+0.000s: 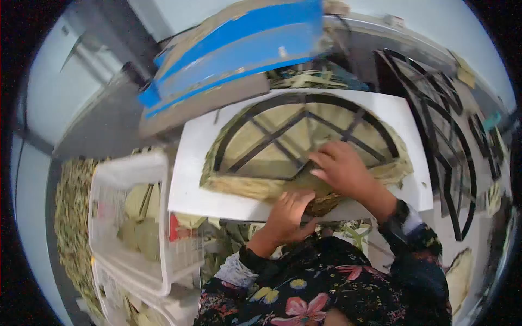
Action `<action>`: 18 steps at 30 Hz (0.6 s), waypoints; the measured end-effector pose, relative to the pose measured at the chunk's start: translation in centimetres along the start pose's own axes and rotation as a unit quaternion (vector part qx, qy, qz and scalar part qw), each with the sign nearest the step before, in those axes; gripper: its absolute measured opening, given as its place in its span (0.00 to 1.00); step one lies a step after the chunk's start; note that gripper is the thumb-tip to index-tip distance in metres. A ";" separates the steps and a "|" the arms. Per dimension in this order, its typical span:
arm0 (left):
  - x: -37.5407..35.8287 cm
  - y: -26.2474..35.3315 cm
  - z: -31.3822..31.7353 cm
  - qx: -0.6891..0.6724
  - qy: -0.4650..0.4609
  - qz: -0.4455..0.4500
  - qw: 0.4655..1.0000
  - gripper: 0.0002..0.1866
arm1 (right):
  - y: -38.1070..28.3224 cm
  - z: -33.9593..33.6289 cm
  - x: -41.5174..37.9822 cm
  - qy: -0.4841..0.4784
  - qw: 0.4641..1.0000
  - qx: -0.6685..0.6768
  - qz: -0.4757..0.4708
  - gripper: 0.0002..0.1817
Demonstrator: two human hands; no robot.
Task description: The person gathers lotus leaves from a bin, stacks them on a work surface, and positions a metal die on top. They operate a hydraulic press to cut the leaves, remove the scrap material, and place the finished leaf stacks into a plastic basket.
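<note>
A half-round panel of pale dried leaves (244, 187) lies on a white board (193, 157), with a black fan-shaped frame (274, 136) on top of it. The leaves stick out past the frame along the near edge. My left hand (285, 217) is at that near edge, its thumb and fingers closed around the leaf edge in the middle. My right hand (345, 171) lies over the lower middle of the frame, fingers curled and close together by the black bars. What sits between those fingertips, if anything, is hidden.
White plastic baskets (166, 217) holding leaf pieces stand at the left, beside a heap of dried leaves (73, 217). A blue-and-brown cardboard box (234, 51) is behind the board. More black frames (454, 168) stand at the right.
</note>
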State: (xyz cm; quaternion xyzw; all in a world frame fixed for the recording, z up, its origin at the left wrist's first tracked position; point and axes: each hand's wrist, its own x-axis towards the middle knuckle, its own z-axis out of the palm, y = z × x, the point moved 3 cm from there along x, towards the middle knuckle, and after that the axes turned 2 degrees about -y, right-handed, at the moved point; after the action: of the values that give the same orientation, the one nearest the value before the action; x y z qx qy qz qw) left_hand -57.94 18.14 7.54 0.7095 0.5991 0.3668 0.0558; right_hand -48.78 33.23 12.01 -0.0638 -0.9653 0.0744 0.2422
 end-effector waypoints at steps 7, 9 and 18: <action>-5.3 -0.5 0.1 -0.167 0.020 -0.069 0.983 0.14 | -6.1 -0.1 -0.9 -0.189 0.981 -0.042 0.026 0.20; -5.5 0.1 0.4 -0.181 0.041 -0.075 0.980 0.11 | -4.8 0.6 -0.8 -0.247 0.965 -0.040 0.078 0.17; -6.7 0.8 2.3 -0.304 0.012 -0.213 0.928 0.11 | -6.7 0.1 -0.2 -0.218 0.970 -0.085 0.065 0.23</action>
State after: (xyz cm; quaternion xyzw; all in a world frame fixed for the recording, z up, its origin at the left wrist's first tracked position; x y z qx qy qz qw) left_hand -56.06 12.81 3.22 0.5095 0.5963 0.5197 0.3387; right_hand -49.19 26.60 13.02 -0.1284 -0.9914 0.0200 0.0141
